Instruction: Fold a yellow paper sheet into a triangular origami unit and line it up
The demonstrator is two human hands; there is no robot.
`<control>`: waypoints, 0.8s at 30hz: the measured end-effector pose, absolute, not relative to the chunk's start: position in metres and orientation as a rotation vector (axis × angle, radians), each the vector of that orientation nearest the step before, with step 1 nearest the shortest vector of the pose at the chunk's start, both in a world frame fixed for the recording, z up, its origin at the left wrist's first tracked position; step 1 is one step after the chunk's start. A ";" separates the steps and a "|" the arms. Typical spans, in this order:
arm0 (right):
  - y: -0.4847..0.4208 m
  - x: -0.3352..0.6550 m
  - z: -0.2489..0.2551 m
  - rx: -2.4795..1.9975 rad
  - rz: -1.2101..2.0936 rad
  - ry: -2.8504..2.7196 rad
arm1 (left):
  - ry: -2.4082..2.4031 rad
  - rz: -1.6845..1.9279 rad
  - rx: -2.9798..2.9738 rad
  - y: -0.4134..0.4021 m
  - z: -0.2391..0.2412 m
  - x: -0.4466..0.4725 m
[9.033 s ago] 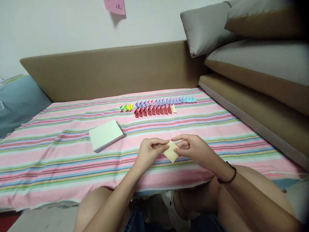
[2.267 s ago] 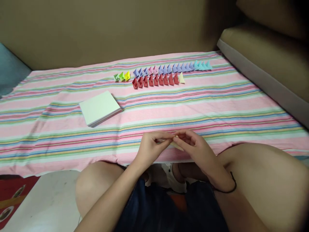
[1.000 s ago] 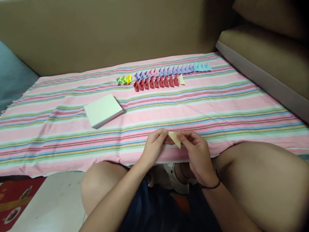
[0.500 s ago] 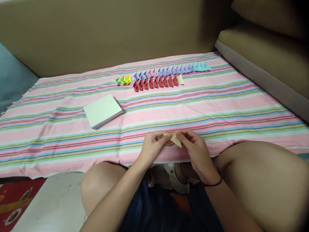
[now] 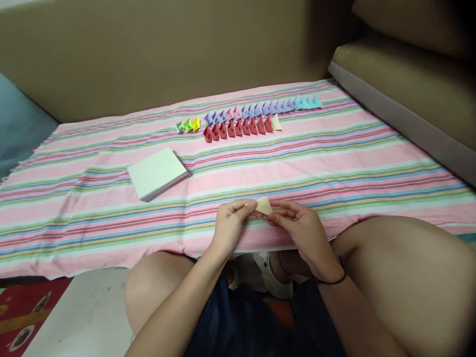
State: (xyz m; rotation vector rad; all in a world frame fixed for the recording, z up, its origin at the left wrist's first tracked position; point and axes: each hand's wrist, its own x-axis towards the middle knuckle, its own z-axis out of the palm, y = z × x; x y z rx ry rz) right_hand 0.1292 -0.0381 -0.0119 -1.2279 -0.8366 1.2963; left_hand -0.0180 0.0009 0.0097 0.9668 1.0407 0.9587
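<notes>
Between my hands is a small piece of cream folded paper (image 5: 265, 205), held just above the near part of the striped cloth (image 5: 230, 183). My left hand (image 5: 232, 218) pinches its left end between thumb and fingers. At the lower right corner, the thumb and fingertips of my right hand (image 5: 297, 225) close on the paper. Farther back stand rows of folded paper boats: red boats (image 5: 238, 129) in front with a cream boat (image 5: 276, 122) at their right end, and purple boats (image 5: 278, 106) behind.
A stack of pale paper (image 5: 158, 171) lies to the left. Blue boats (image 5: 308, 102) end the back row, and green and yellow boats (image 5: 188, 125) stand at its left. Brown cushions (image 5: 401, 84) border the cloth at right, a sofa back (image 5: 167, 54) behind.
The cream paper has turned in my fingers, its point now facing up instead of down. My right hand has shifted its grip to the lower right corner.
</notes>
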 end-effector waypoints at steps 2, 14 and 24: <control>-0.038 0.130 -0.011 -1.209 1.314 -0.815 | 1.016 0.962 0.913 0.001 0.009 -0.018; -0.038 0.126 -0.006 -1.156 1.304 -0.814 | 0.998 0.990 1.001 -0.001 0.009 -0.018; -0.041 0.136 -0.005 -1.304 1.263 -1.093 | 1.029 0.717 1.335 0.005 0.018 -0.026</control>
